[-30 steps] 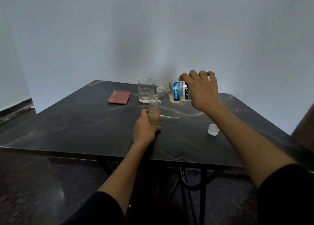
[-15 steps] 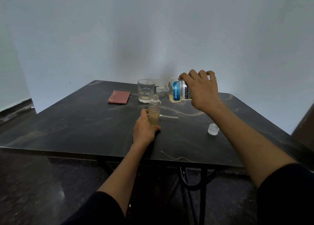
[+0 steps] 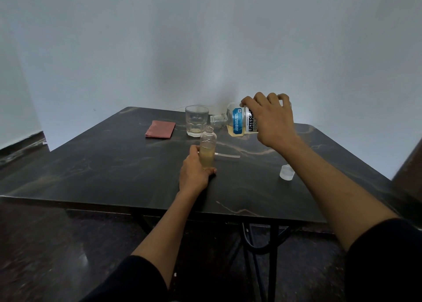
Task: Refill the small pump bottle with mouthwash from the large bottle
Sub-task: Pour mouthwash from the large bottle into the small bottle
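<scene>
Firmly, the left hand curled its fingers round the base of the small pump bottle, which stood upright and uncapped, partly filled with pale liquid. Just above and right of that bottle, the right hand gripped the large bottle, tipped sideways with its open neck over the small bottle's mouth. Behind the small bottle stood a glass, a red cloth to its far left, and a clear cap well to its right on the dark table.

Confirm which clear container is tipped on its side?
The large mouthwash bottle, held nearly horizontal in the right hand; the small bottle and glass stand upright.
</scene>
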